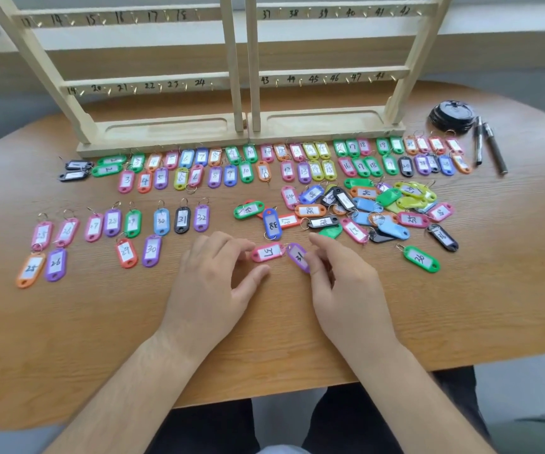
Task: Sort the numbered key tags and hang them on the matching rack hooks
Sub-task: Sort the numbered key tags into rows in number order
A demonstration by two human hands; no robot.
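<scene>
View: head, looking down at the tabletop (pixel 100 322).
Left hand (pixel 212 273): grip apart, fingers loosely spread, fingertips just beside the pink tag (pixel 268 252).
Right hand (pixel 340 280): grip looks clamped on the lower end of the purple tag (pixel 298 256) marked 31; contact partly hidden.
Pink tag: flat on the tabletop between both hands, beside the purple tag.
Sorted tags (pixel 246 172): rows before the rack (pixel 166 139).
Loose pile (pixel 372 204): right of centre.
Pens (pixel 494 148): far right.
</scene>
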